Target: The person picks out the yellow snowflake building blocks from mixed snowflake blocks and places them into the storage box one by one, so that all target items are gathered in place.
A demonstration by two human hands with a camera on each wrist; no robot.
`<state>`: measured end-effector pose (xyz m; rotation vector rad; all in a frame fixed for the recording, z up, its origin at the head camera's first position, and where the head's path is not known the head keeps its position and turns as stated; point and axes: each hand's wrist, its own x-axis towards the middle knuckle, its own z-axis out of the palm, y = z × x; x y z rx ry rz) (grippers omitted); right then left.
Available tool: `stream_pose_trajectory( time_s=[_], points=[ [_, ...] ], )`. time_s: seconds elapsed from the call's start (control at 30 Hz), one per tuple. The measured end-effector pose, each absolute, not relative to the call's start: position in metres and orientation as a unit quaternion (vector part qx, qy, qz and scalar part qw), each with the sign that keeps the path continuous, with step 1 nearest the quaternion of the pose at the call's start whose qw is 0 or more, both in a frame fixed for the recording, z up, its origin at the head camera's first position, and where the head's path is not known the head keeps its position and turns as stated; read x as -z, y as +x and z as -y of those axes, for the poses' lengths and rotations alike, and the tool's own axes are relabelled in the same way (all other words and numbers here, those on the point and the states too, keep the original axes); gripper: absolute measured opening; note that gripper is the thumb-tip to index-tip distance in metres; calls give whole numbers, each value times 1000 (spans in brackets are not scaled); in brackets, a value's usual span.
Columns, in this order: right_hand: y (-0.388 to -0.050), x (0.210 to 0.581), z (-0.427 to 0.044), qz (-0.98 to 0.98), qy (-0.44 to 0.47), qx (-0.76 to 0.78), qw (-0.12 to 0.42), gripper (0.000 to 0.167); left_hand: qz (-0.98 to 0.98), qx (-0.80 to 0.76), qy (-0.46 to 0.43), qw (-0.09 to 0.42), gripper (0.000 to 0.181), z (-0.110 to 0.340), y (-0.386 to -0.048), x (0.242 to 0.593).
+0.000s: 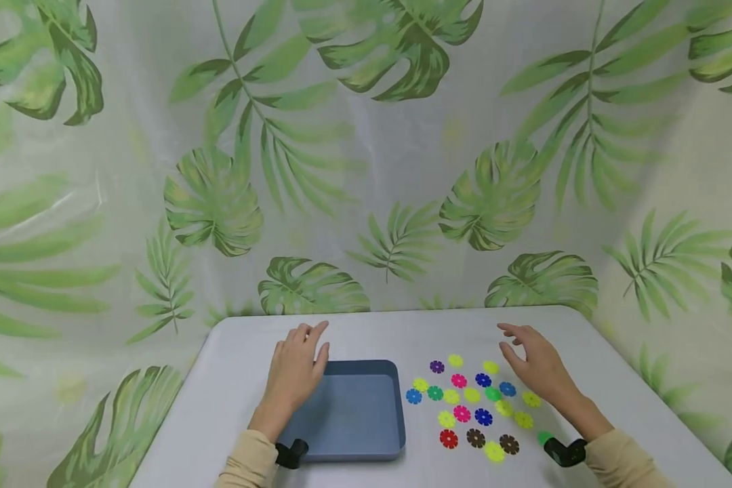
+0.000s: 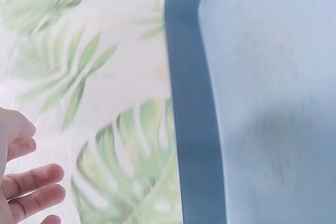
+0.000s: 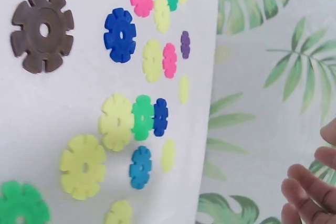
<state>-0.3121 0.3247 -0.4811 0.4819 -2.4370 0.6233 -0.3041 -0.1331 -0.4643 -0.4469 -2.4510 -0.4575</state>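
Left hand: raised and empty, thumb apart from the fingers; the tray lies lower, to its right. Right hand: likewise empty, thumb and fingers parted; the discs lie flat, lower and mostly to its left. Probable faults: thin discs may slip from a pinch; the right wrist's camera, if lowered, may nudge the green disc near it.

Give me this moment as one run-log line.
left hand: holds nothing, near tray | right hand: holds nothing, near discs | discs: multicolored, on table, right of tray
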Motion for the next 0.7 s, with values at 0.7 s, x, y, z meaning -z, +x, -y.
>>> stream_pose_trajectory(
  time_s=[0.7],
  points=[
    [-285, 512, -356, 914, 22, -385, 125, 49, 914, 378, -9, 149, 48, 236, -271, 518]
  ],
)
